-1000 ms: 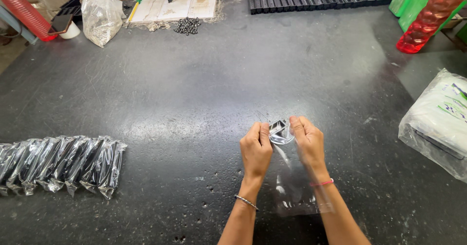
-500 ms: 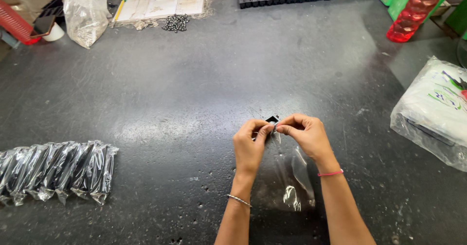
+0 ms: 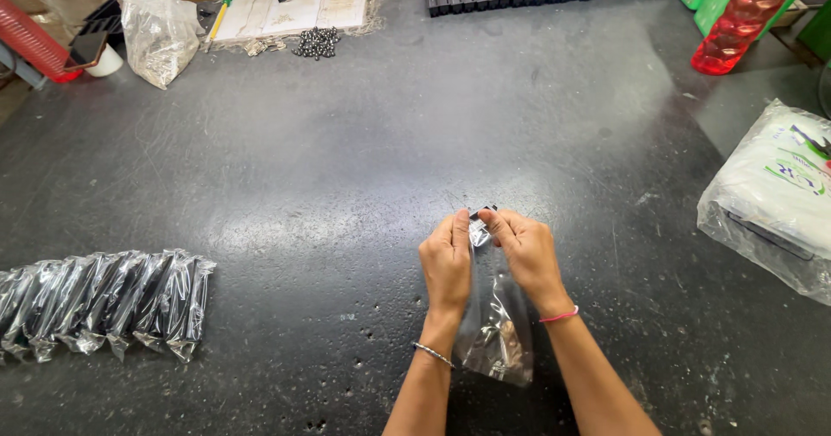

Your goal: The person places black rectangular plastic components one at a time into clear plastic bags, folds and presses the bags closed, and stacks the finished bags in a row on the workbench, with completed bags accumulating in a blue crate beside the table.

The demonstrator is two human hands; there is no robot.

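1. Both hands pinch the top of a clear bag (image 3: 495,332) at table (image 3: 363,167) centre; left hand (image 3: 447,263) and right hand (image 3: 525,250) each have a grip closed on its mouth.
2. Bag: light, limp, slippery film; probably best held at the top edge.
3. A small dark part (image 3: 481,218) shows at its mouth.
4. Filled bags (image 3: 104,302) lie in a row at 9 o'clock; a white sack (image 3: 775,198) at 3.

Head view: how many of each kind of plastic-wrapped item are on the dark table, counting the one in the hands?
Small clear plastic bag pinched at its top by both hands: 1
Row of small clear-wrapped dark packets at the left edge, individual count not clear: 1 row
Large clear bag of white material, right edge: 1
Crumpled clear bag, far left corner: 1
Total: 4 entries
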